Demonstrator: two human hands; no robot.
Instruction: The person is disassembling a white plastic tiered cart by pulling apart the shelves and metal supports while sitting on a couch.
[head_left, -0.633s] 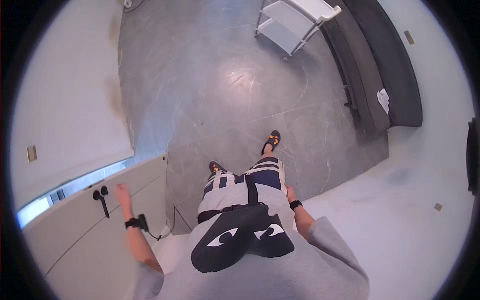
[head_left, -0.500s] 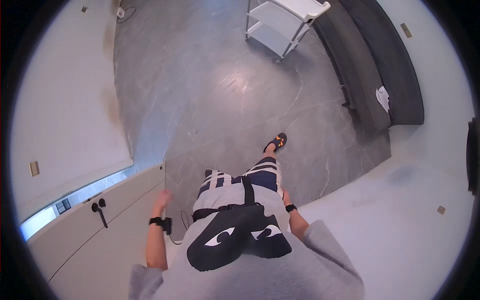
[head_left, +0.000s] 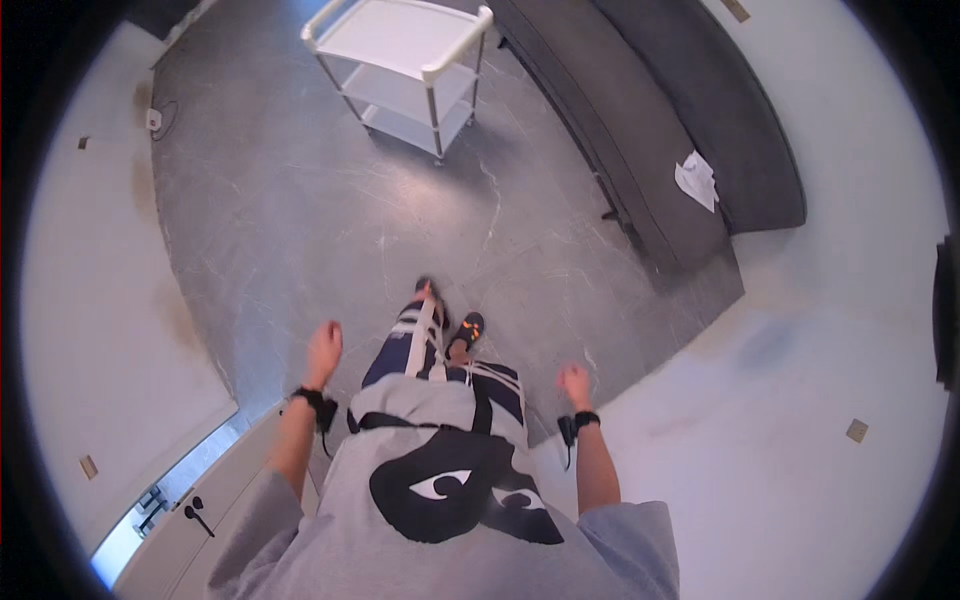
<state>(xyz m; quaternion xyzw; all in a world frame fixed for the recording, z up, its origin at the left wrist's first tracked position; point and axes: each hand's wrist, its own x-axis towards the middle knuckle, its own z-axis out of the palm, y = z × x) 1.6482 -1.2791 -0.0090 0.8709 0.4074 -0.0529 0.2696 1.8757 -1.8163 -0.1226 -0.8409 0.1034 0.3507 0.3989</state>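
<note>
Left hand (head_left: 322, 357): fingers are looking loosely curled, with nothing showing in them; whether they are pressing together I cannot tell. Right hand (head_left: 574, 385): also showing no held thing (fingers blurring, so spread or closed is not readable).

Nearest to each hand, a black device is sitting on the wrist: left wristband (head_left: 317, 402) and right wristband (head_left: 586, 420), each with a short dark cable hanging. Both arms are reaching forward, one on either side of the striped shorts (head_left: 393, 358), not touching them.

Handling note, my judgement: good practice is keeping both wrists clear of the body, so that the cables are not snagging, and keeping the feet steady on the smooth floor (head_left: 310, 235).

Farther out, a door with a dark handle (head_left: 199, 516) is standing at lower left; a white trolley (head_left: 395, 42) is standing ahead, and a grey sofa (head_left: 620, 115) is running along the right, bearing a crumpled white item (head_left: 697, 181).
</note>
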